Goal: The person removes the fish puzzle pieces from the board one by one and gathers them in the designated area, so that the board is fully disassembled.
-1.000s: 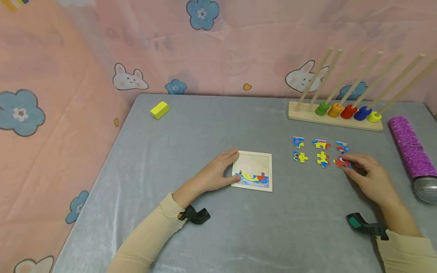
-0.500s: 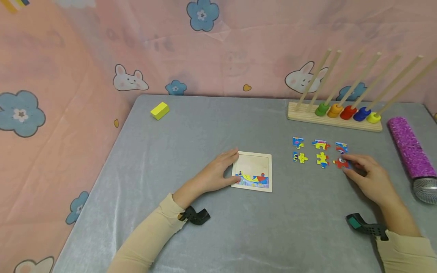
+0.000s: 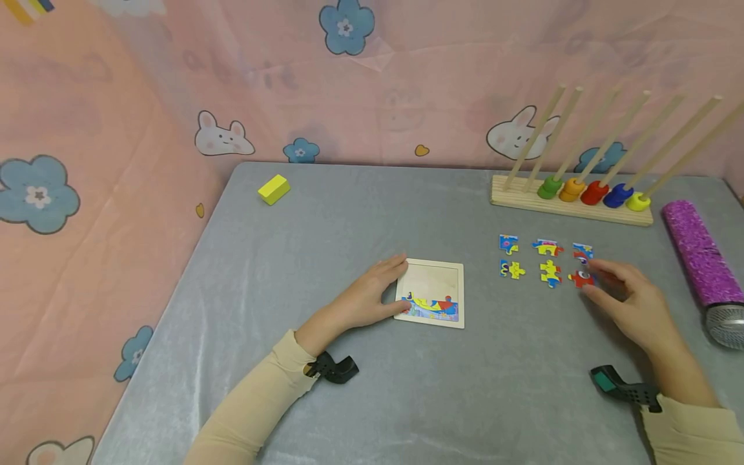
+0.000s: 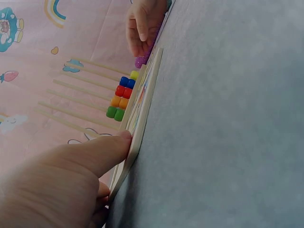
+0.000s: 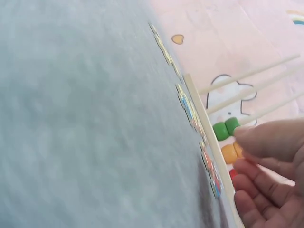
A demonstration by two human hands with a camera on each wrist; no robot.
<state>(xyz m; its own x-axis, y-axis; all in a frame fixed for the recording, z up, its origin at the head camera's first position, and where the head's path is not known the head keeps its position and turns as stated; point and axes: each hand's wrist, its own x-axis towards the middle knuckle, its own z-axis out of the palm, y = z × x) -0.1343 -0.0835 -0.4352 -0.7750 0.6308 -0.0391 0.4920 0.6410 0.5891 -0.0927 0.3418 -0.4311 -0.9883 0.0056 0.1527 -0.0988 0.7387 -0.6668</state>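
Note:
In the head view my left hand (image 3: 369, 294) rests at the left side of a square wooden puzzle tray (image 3: 433, 265), thumb over its lower left part and fingers along the left edge. Joined pieces with a yellow, red and blue picture fill the tray's lower strip. My right hand (image 3: 630, 307) hovers at a red puzzle piece (image 3: 580, 278), thumb and index finger apart and nothing between them. That piece lies flat on the cloth, its right side partly behind the fingers. The right wrist view shows the right hand (image 5: 273, 175) with loosely bent fingers above the table.
Several puzzle pieces (image 3: 549, 273) lie in two short rows right of the tray. Behind them stands a wooden peg rack (image 3: 572, 207) with coloured beads. A purple glittery microphone (image 3: 700, 258) lies at the right; a yellow block (image 3: 274, 189) sits at the back left.
My right thumb and index finger have spread slightly and come away from the red puzzle piece, which now shows more. The left hand and the tray have stayed put.

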